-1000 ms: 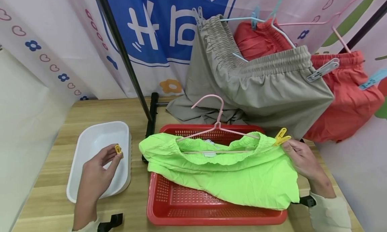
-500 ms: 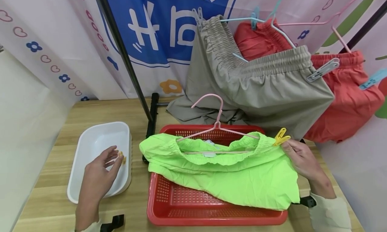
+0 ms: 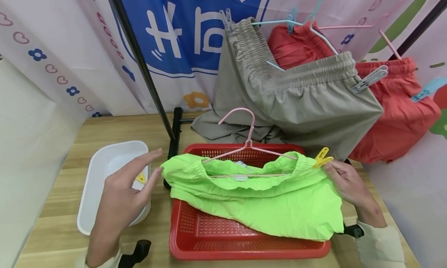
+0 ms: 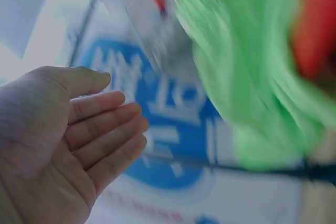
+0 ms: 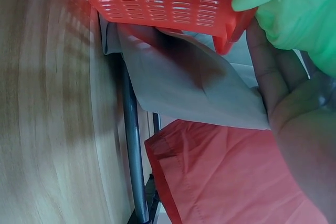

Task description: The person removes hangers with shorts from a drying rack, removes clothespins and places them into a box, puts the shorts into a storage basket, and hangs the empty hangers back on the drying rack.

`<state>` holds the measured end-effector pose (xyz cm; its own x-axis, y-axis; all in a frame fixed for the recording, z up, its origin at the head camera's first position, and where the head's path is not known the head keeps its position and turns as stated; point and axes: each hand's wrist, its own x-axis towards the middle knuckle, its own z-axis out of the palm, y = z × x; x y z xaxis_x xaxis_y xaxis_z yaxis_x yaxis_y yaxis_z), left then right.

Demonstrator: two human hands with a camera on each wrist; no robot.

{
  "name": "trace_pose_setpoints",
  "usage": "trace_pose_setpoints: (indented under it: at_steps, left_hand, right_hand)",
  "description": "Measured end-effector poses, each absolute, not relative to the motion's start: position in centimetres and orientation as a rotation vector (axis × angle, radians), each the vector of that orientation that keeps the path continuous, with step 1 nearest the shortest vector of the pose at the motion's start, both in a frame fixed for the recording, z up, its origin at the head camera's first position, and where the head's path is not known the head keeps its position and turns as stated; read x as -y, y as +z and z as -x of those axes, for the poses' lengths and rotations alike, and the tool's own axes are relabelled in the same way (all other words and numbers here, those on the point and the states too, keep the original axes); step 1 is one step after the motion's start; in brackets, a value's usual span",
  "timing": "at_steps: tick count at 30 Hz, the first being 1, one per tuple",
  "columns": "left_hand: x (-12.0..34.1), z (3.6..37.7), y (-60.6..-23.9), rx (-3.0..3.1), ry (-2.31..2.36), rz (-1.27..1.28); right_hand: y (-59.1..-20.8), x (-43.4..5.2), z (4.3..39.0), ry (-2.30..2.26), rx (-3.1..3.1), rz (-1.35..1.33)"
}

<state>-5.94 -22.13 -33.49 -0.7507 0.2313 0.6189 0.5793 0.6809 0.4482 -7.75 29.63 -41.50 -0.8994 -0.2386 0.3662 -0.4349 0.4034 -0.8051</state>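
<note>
Having let go of the small yellow clip [image 3: 141, 178], now lying in the white tub [image 3: 91, 190], the left hand [image 3: 123, 198] moves toward the green shorts [image 3: 265, 198], fingers straight and empty; the right hand [image 3: 343, 182] pinches their clipped waistband corner.

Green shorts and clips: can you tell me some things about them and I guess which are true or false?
1. The green shorts lie over a red basket. True.
2. The left hand is squeezing a yellow clip. False: its fingers are straight and spread over the white tub, and a yellow clip shows just beneath them.
3. The right hand holds the shorts' waistband by a yellow clip. True.
4. The pink hanger is hanging on the rack. False: it lies in the green shorts over the basket.
5. Grey shorts hang behind the basket. True.
</note>
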Motion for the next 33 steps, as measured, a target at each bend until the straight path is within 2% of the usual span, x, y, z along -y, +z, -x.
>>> trace_pose_setpoints:
  at_steps: [8, 11, 17, 22, 33]
  left_hand:
    - [14.0, 6.7, -28.8, 2.403, -0.888, 1.26]
    - [10.5, 7.6, -28.5, 2.35, -0.794, 1.464]
    - [4.4, 9.0, -29.5, 2.304, -0.502, 1.691]
    - [0.5, 9.8, -29.6, 2.39, -0.327, 1.717]
    - [-4.6, 10.7, -30.0, 2.637, -0.337, 1.497]
  right_hand:
    - [-41.4, -29.9, 8.2, 1.449, 2.459, -0.646]
    - [-41.4, -29.9, 8.2, 1.462, 2.463, -0.651]
    - [-41.3, -29.9, 7.9, 1.483, 2.492, -0.622]
    - [-41.0, -30.0, 7.7, 1.53, 2.496, -0.624]
    - [-41.3, -29.9, 7.7, 1.492, 2.473, -0.645]
